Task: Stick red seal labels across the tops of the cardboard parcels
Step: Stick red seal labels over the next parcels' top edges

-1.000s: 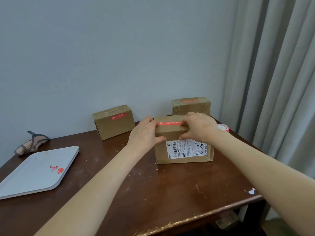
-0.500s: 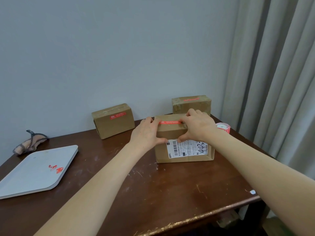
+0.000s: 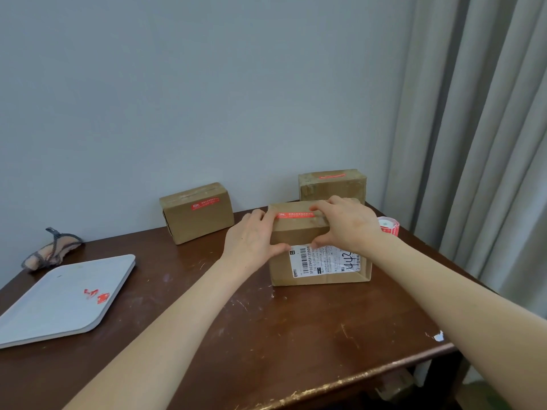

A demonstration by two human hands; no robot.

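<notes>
A cardboard parcel (image 3: 299, 235) with a white shipping label on its front stands on the brown table (image 3: 266, 329). A red seal label (image 3: 294, 215) lies along its top. My left hand (image 3: 251, 242) clasps the parcel's left end, thumb on the front face. My right hand (image 3: 347, 223) covers the right part of the top, fingertips on the red label's right end and thumb on the front. Two other parcels stand behind: one at the back left (image 3: 196, 213) and one at the back right (image 3: 333, 184), each bearing a red label.
A roll of red labels (image 3: 389, 226) sits just right of my right wrist. A grey tray (image 3: 59, 303) with red scraps lies at the left, a small fabric item (image 3: 50, 251) behind it. A wall is behind the table, curtains to the right.
My right hand has slid a little to the right along the parcel's top, uncovering more of the red label. The left hand stays on the parcel's left end.
</notes>
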